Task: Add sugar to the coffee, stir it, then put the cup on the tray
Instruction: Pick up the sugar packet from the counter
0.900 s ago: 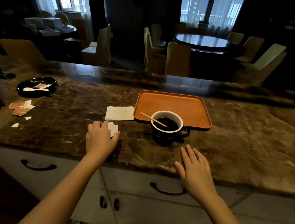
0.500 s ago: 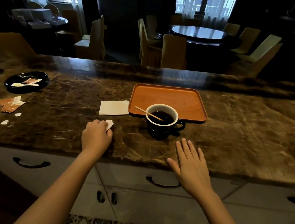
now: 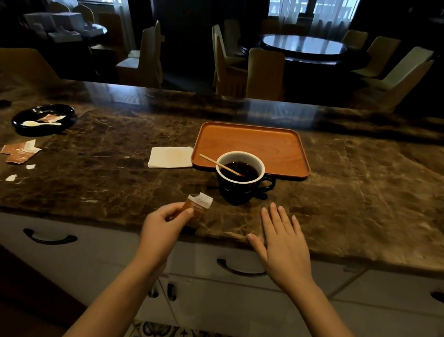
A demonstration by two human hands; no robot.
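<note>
A dark cup [image 3: 240, 188] with a white inside holds black coffee and stands on the marble counter just in front of the orange tray [image 3: 252, 141]. A wooden stir stick [image 3: 220, 164] leans in the cup. My left hand [image 3: 163, 223] pinches a brown sugar packet [image 3: 197, 209] with a torn white top, lifted off the counter left of the cup. My right hand [image 3: 281, 240] lies flat, fingers spread, on the counter's front edge below the cup.
A folded white napkin [image 3: 170, 157] lies left of the tray. A black dish [image 3: 44, 119] with a white spoon and a packet sits far left, with several torn packets [image 3: 19, 150] and paper scraps nearby. White drawers run under the counter.
My left hand closed on the sugar packet, lifted it from the counter and carried it right, toward the cup. My right hand stayed flat near the counter's edge.
</note>
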